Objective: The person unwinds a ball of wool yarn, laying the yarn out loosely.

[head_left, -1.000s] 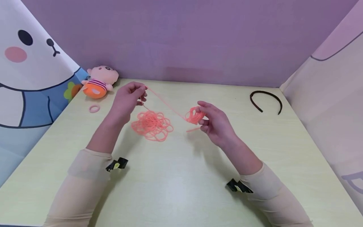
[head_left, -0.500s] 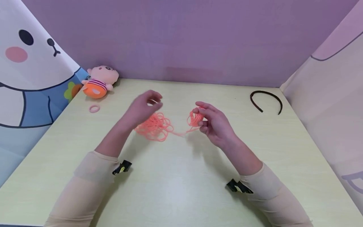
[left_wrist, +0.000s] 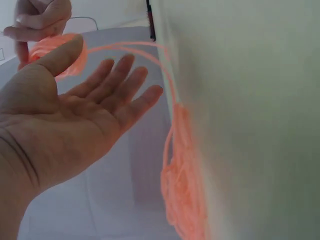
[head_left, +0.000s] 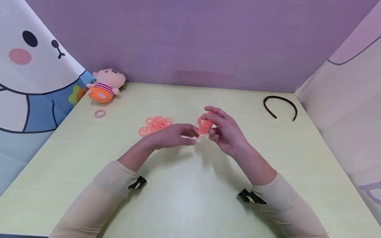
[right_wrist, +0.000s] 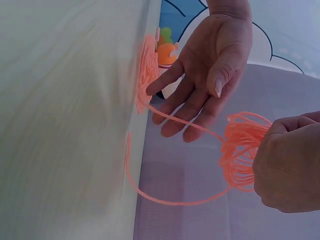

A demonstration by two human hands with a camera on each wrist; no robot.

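My right hand (head_left: 227,134) grips a small looped coil of coral-orange yarn (head_left: 204,126), raised over the table. In the right wrist view, the coil (right_wrist: 241,152) fans out from the curled fingers, and a loose end dangles below it. Close by on the left is my left hand (head_left: 170,136), its fingers (left_wrist: 125,80) extended and parted. The left wrist view shows no yarn in its palm. Behind the left hand lies a loose tangled pile of the same yarn (head_left: 153,125), partly covered by that hand. A strand (right_wrist: 182,121) runs from pile to coil, passing the left fingers.
On the table's back left sits a pink plush toy (head_left: 104,86) in orange shorts, with a pale pink ring (head_left: 100,113) before it. A dark headband (head_left: 279,98) lies at the back right. A purple backdrop (head_left: 190,43) rises behind the table (head_left: 190,198).
My left hand has let go of the raised strand and swept right and down, from beyond the pile to beside the coil. The right hand stays in place with the coil.
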